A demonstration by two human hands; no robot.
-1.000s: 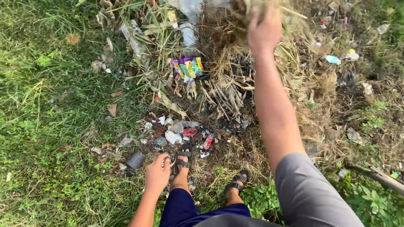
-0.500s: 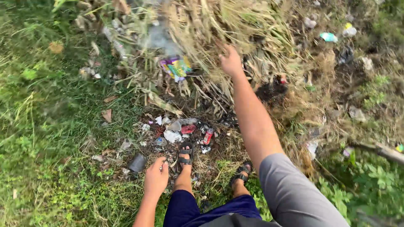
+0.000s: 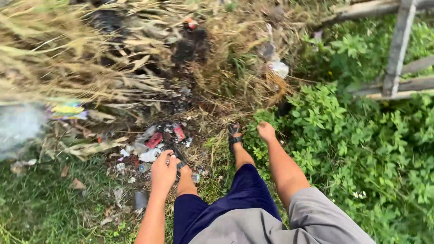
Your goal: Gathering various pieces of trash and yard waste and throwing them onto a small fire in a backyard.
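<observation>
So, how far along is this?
Done: dry grass lies heaped at the top. In hand: nothing. The left hand hangs open over the litter; the right hand is curled and empty beside the green plants. Left: the litter lies scattered by the sandals.

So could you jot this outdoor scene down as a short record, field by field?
Setting: grass, dry straw pile, green weeds
Left hand: hanging empty, fingers loosely curled, above the litter
Right hand: empty, fist loosely closed, beside the weeds
Feet: in dark sandals, at the pile's edge
Litter: red and white wrappers, scraps, a dark can on the grass
Pile: burnt black patch in the middle, colourful wrapper at left
Far right: wooden fence
</observation>
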